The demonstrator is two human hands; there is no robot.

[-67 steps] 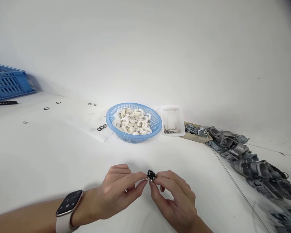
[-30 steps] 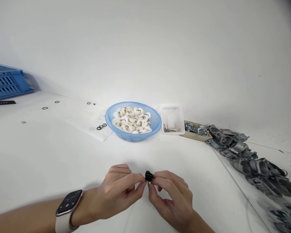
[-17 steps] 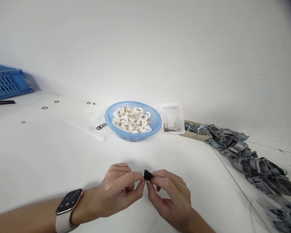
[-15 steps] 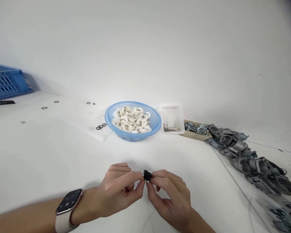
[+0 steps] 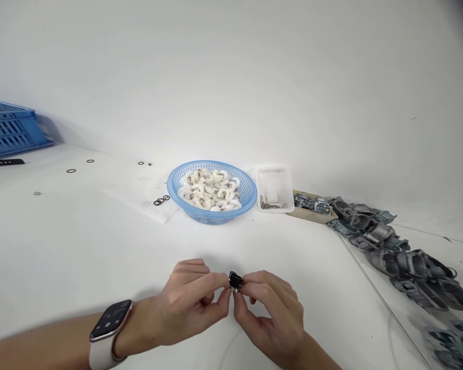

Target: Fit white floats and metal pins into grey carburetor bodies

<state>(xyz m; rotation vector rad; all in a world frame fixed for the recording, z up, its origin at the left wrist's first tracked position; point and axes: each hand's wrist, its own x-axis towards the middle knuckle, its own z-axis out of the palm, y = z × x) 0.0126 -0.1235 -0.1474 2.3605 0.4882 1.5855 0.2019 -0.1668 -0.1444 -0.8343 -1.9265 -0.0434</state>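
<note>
A small black ring-like part (image 5: 235,280) with a silvery lower edge is held between both hands, above the white table (image 5: 158,267). The thumb and index finger of my left hand (image 5: 195,300) pinch its left side. On its right side, my right hand (image 5: 272,313) grips it with thumb and fingers. A watch (image 5: 111,321) with a pale strap is on my left wrist. Beyond the hands stands a blue round basket (image 5: 212,218) holding several white curved pieces (image 5: 206,190).
Right of the basket are a white tray (image 5: 274,177) with thin metal pins, a cardboard box (image 5: 310,215) of metal parts, and a heap of grey metal castings (image 5: 386,241). Black rings (image 5: 159,202) lie left of the basket. A blue crate (image 5: 11,128) stands far left.
The black part is turned very slightly between my fingers. Both hands keep nearly the same place and grip.
</note>
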